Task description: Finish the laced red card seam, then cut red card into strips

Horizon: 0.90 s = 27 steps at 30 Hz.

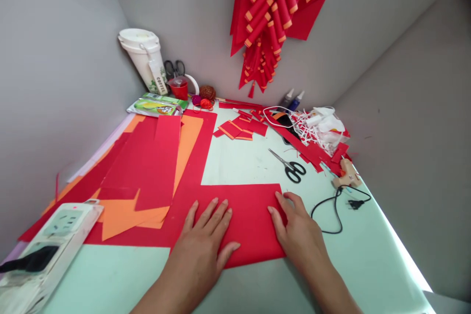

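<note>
A red sheet of paper (pixel 253 235) lies on the table in front of me, its left part overlapping a larger red sheet. My left hand (pixel 206 240) rests flat on it with the fingers spread. At the sheet's right edge is my right hand (pixel 296 223); its thumb and index fingertips touch the paper, with a gap between them. The other right fingers are partly hidden. Beyond the sheet, to the right, lie black-handled scissors (pixel 290 167).
Red and orange sheets (pixel 147 167) are stacked at left, beside a power strip (pixel 55 240). Small red pieces (pixel 239 127) lie at the back. A glue gun (pixel 346 174) with its cord sits right. Red paper firecrackers (pixel 268 10) hang on the wall above a white bucket's (pixel 142 54) level.
</note>
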### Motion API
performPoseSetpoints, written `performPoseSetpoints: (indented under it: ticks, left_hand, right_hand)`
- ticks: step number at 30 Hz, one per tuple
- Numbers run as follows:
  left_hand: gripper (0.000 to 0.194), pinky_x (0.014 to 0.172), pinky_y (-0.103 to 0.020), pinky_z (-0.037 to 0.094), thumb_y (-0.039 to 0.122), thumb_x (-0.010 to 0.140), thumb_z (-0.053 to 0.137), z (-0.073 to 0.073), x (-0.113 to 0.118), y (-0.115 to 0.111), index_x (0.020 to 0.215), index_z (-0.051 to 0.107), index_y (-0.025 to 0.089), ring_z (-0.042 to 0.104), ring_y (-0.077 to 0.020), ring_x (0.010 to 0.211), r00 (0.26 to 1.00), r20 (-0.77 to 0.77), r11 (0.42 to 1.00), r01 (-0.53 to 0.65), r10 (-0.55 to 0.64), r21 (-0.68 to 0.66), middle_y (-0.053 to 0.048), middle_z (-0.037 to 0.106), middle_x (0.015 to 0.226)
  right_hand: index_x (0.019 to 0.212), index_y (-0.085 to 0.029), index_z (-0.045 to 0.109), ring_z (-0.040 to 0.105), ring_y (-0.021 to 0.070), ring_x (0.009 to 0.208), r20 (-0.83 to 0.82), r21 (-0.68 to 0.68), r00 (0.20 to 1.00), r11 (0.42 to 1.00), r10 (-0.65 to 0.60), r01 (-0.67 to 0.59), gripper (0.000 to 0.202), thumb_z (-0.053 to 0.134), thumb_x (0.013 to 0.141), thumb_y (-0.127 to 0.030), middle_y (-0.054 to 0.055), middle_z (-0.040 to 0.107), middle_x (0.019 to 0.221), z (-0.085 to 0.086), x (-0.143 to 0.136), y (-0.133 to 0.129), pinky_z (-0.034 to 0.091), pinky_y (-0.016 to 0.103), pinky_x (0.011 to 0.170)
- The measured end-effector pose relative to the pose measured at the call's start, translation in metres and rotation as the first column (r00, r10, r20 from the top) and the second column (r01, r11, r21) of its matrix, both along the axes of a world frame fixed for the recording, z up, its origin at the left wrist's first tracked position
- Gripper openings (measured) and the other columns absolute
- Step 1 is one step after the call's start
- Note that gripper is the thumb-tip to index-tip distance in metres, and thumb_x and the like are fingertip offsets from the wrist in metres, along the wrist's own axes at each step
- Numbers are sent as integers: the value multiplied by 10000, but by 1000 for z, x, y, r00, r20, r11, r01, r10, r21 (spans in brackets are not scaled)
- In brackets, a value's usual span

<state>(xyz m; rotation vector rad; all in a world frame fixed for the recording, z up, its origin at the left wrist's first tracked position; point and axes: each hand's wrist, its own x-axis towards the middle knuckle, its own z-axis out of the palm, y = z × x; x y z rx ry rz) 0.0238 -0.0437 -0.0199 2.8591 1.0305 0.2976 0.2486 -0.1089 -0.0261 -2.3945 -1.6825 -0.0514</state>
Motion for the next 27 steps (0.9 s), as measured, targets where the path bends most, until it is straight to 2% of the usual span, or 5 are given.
performPoseSetpoints:
  ticks: [6,12,18,27]
  left_hand:
    - [503,1096,-558,345,483,942,464,-1,0,1,1334,558,183,534,-305,1271,1000,16,1000,12,-13,19,-91,558,1390]
    - [496,1116,-532,323,485,936,474,-2,0,2,1335,559,201,528,-290,1279,999,31,999,13,-14,32,-83,563,1388]
    - [510,1080,-548,366,487,941,462,-2,0,2,1349,543,191,528,-300,1278,1000,-1,999,21,-21,49,-79,547,1400]
    - [514,1100,-555,345,490,939,466,-3,0,2,1355,536,198,520,-301,1286,1000,20,999,13,-13,31,-79,551,1399]
  right_hand:
    - [1271,-191,593,704,200,792,-21,-2,1000,1000,-8,8,381,445,957,-350,117,570,1305,2,0,0,576,314,626]
    - [1275,-197,594,698,200,781,-34,-1,999,1000,-4,4,387,431,962,-356,118,567,1305,2,1,1,569,326,621]
    - [1291,-199,580,696,201,802,-52,-36,999,999,-14,13,394,422,967,-358,113,554,1321,4,1,1,566,323,629]
    - [1288,-206,575,695,199,786,-48,-16,999,1000,-5,4,395,404,969,-361,114,558,1305,2,2,1,564,327,620]
